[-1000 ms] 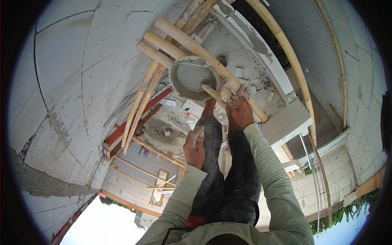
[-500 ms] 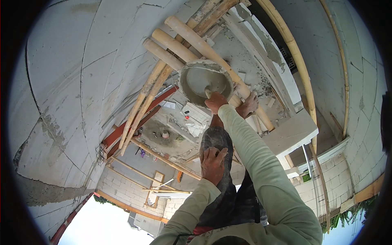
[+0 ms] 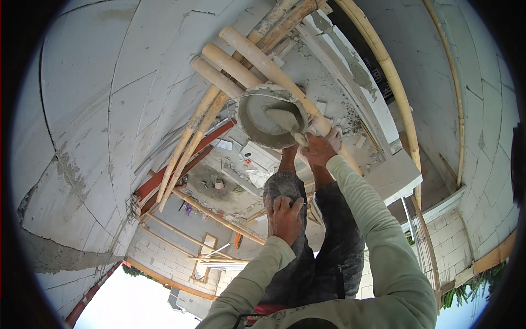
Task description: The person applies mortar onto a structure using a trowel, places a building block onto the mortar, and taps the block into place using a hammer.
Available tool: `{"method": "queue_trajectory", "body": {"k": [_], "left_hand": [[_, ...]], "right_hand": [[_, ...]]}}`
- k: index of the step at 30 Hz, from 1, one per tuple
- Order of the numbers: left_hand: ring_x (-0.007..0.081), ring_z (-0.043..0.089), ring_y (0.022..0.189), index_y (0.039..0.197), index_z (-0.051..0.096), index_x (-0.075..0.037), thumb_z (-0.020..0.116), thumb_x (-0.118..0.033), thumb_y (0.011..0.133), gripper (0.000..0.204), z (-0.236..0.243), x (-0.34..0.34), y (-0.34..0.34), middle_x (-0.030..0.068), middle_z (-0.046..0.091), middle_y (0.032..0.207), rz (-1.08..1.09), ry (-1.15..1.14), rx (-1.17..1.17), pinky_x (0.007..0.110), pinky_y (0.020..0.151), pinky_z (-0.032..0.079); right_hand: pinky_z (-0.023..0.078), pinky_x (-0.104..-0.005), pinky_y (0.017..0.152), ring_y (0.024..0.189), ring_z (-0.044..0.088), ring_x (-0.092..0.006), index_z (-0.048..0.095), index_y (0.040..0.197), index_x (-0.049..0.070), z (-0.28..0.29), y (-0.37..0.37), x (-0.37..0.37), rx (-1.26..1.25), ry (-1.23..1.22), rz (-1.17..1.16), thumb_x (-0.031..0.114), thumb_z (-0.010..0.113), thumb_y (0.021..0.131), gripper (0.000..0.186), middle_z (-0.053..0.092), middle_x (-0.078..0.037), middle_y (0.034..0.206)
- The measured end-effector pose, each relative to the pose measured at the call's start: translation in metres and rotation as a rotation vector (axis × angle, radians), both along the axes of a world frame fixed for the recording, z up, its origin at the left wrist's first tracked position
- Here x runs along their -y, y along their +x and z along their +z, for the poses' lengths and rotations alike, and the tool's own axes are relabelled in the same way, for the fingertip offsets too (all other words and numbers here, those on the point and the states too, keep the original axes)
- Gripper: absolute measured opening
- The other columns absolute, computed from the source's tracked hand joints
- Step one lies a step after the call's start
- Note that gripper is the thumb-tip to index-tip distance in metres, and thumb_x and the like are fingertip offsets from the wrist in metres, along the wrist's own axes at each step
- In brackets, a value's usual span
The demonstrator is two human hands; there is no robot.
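A round bucket (image 3: 247, 122) of wet grey mortar sits at the centre, against the bamboo poles. My right hand (image 3: 319, 149) is closed round the handle of a trowel at the bucket's near right side. The mortar-smeared trowel blade (image 3: 282, 116) lies over the bucket's inside, pointing up and left. My left hand (image 3: 285, 220) rests on my left knee in dark, dusty trousers (image 3: 283, 186), fingers bent over it and thumb apart, holding nothing. My bare feet are partly hidden behind the bucket and my right hand.
Bamboo poles (image 3: 260, 52) cross under and beside the bucket. A block wall (image 3: 82, 109) rises on the left, and a pale block ledge (image 3: 392, 175) stands at right. Far below, the floor (image 3: 205, 178) holds rubble, boards and a small pot (image 3: 219, 184).
My right hand has moved right and slightly down, out from over the bucket, bringing the trowel blade into view. My right leg has shifted outward. The left hand stays on the knee.
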State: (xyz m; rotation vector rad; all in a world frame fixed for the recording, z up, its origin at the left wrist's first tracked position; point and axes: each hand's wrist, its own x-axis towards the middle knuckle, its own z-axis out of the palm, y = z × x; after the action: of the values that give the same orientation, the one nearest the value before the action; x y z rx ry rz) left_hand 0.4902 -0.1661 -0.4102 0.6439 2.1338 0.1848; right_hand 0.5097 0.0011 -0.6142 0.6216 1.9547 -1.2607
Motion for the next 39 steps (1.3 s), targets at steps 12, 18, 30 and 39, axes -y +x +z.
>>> {"method": "queue_trajectory", "body": {"k": [12,18,30,39], "left_hand": [[0.0261,0.053,0.102,0.105,0.071,-0.017,0.066,-0.009,0.079,0.028,-0.001,-0.013,-0.003,0.0047,0.054,0.092,-0.049,0.001,-0.026,0.057,0.11,0.027],[0.0263,0.053,0.101,0.103,0.073,-0.017,0.067,-0.009,0.078,0.027,-0.004,-0.013,-0.004,0.0046,0.055,0.09,-0.085,-0.002,-0.037,0.056,0.109,0.028],[0.0264,0.054,0.096,0.103,0.072,-0.017,0.067,-0.011,0.079,0.025,-0.005,-0.013,-0.014,0.0041,0.053,0.089,-0.078,0.003,-0.019,0.055,0.108,0.029],[0.0275,0.054,0.092,0.102,0.072,-0.015,0.068,-0.011,0.081,0.022,-0.004,-0.017,-0.02,0.0049,0.053,0.086,-0.056,-0.001,-0.004,0.056,0.106,0.032]], "right_hand": [[0.044,-0.0452,0.094,0.107,0.057,-0.0411,0.053,0.124,-0.001,-0.005,0.021,-0.028,-0.06,-0.311,-0.093,0.04,0.068,0.079,0.063,0.061,-0.025,0.109],[0.047,-0.0377,0.088,0.092,0.062,-0.0303,0.053,0.13,0.001,0.005,0.034,-0.059,-0.031,-0.498,-0.169,0.034,0.07,0.075,0.066,0.065,-0.019,0.099],[0.048,-0.0351,0.085,0.088,0.061,-0.0244,0.054,0.129,-0.003,0.029,-0.004,-0.222,-0.006,-0.212,-0.494,0.026,0.072,0.078,0.06,0.066,-0.018,0.1],[0.05,-0.046,0.089,0.098,0.064,-0.0392,0.051,0.13,0.005,-0.099,-0.056,-0.231,-0.203,0.613,-0.302,0.024,0.065,0.081,0.055,0.066,-0.024,0.104]]}}
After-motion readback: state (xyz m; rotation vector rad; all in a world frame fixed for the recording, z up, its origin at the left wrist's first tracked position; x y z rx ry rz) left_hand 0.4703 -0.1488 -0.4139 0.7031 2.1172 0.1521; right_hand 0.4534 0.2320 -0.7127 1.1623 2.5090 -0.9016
